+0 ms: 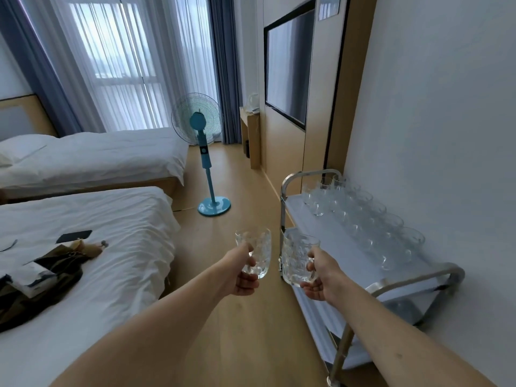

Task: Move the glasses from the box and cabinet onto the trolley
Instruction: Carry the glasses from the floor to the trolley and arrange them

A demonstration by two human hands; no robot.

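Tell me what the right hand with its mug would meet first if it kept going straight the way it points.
Probably the trolley: the right hand and its glass mug point toward the near chrome post and bare top shelf. Depth is unclear.

Daylight comes through sheer white curtains flanked by blue-grey drapes at the far window, over a pale wooden plank floor. Two beds with white bedding stand on the left, and a turquoise pedestal fan stands beyond them. A dark flat wall-mounted television sits in a light wooden panel on the right, beside a plain white wall.
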